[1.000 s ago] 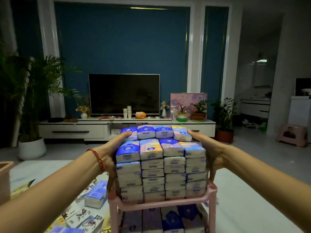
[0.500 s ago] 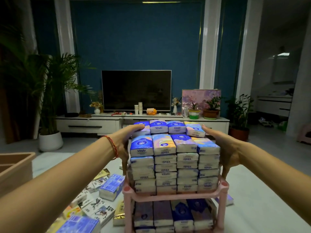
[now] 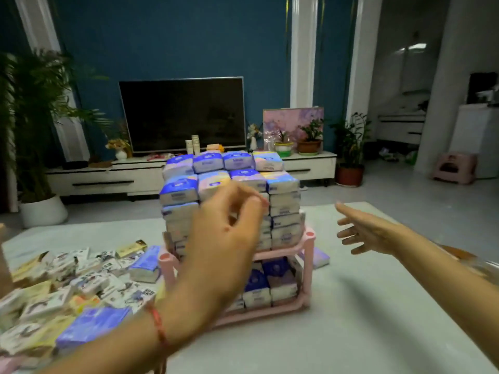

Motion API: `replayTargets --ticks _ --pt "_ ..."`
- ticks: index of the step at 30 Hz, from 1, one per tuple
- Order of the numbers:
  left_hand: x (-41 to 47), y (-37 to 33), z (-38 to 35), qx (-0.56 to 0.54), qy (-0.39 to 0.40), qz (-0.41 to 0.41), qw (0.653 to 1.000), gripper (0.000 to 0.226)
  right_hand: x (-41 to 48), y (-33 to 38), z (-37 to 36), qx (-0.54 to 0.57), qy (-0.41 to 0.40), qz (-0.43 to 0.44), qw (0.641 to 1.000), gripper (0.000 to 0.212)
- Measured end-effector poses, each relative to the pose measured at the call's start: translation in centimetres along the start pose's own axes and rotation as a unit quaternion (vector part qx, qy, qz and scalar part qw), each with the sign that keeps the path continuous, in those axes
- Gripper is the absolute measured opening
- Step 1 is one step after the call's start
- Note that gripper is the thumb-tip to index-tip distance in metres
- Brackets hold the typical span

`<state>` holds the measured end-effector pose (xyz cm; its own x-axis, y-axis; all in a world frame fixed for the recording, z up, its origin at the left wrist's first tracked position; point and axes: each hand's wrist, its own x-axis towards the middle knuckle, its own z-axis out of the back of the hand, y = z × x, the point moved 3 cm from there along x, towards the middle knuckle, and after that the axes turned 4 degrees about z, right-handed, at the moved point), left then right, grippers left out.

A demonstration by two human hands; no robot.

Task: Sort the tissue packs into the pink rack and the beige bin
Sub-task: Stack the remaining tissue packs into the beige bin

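Standing at the middle of the view, the pink rack carries a tall block of tissue packs on its upper shelf, and more packs fill the shelf below. The rack stands on a pale floor mat. The left hand is in front of the stack, at about 7 o'clock from its top, with the fingers curled loosely; its grip holds nothing. A red string goes around the left wrist. The right hand is at 3 o'clock from the rack, apart from it, with fingers spread and the grip open and empty. At 8 o'clock from the rack many loose packs lie on the mat, some white with drawings, some yellow, and a purple pack near the left forearm. One blue pack lies just beside the left post of the rack. Another pack lies behind the rack at its right. The picture is blurred by motion.
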<state>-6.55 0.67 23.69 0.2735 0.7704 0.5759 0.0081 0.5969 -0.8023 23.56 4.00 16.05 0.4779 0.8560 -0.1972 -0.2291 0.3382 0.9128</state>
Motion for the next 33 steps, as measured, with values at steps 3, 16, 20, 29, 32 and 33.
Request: replayTargets --ticks 3,16,20,29,32,33 --pt "-6.3 4.9 -10.7 -0.029 0.205 0.179 0.962 0.013 -0.8 -5.8 -0.4 -0.024 -0.028 -0.008 0.999 0.047" --pt "-8.1 19.8 -21.4 0.081 0.065 0.218 0.97 0.028 5.9 -9.7 -6.3 -0.367 -0.005 0.275 0.889 0.051" --pt "-8.3 20.5 -21.7 0.068 0.059 0.24 0.966 0.036 11.8 -8.6 -8.7 -0.42 0.07 0.238 0.873 0.055" --pt "-7.5 21.0 -21.6 0.109 0.065 0.203 0.971 0.032 11.6 -11.9 -5.8 -0.489 -0.032 0.242 0.837 0.046" --pt "-7.9 20.5 -21.6 0.149 0.075 0.15 0.975 0.025 8.8 -13.2 -4.5 -0.479 -0.025 0.217 0.85 0.047" --pt "-8.0 19.8 -21.6 0.177 0.07 0.109 0.976 0.026 7.7 -13.6 -4.2 -0.479 -0.021 0.214 0.851 0.047"
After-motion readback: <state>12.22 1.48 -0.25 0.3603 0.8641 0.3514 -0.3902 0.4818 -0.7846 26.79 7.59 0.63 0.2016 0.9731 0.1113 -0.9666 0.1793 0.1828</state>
